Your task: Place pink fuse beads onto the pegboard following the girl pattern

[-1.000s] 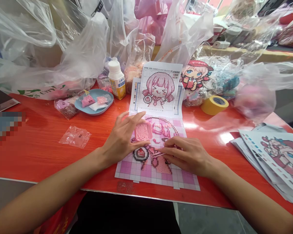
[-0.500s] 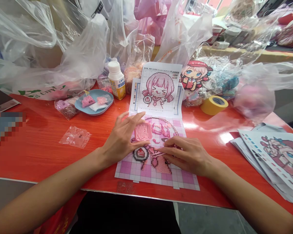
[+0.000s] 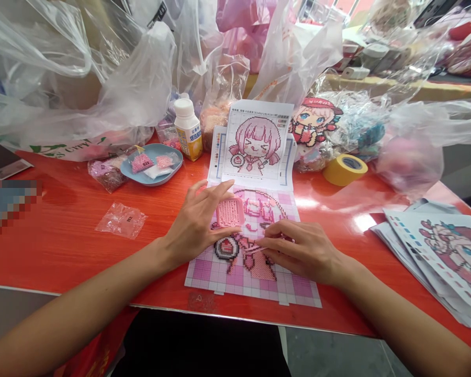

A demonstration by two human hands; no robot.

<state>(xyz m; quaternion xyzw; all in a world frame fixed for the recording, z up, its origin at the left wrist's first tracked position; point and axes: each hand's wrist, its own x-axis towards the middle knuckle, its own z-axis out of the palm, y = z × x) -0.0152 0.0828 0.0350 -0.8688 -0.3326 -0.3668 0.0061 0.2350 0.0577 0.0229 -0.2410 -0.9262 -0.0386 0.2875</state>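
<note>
While a blue plate [image 3: 168,177] holds bead bags [image 3: 142,162] at left, the left hand [image 3: 194,217] grips a pink tray [image 3: 241,213] of beads [image 3: 227,213], thumb and fingers on its edges, at the upper left of the gridded board [image 3: 201,276]. Board lies flat on red table [image 3: 63,246], partly beaded. Tweezers [image 3: 253,250] over the beadwork [image 3: 264,269], pinched in right hand [image 3: 304,248]; tip contact unclear. Yellow tape roll [image 3: 339,171] farther right.

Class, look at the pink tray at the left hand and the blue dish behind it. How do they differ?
Shape: the pink tray is squarish with rounded corners; the blue dish is a longer, rounded oval.
Contents: the pink tray holds loose beads, while the blue dish holds small plastic packets.
Pose: the pink tray sits between the left hand's thumb and fingers; no hand touches the blue dish.
Shared: both are shallow and open-topped.
</note>
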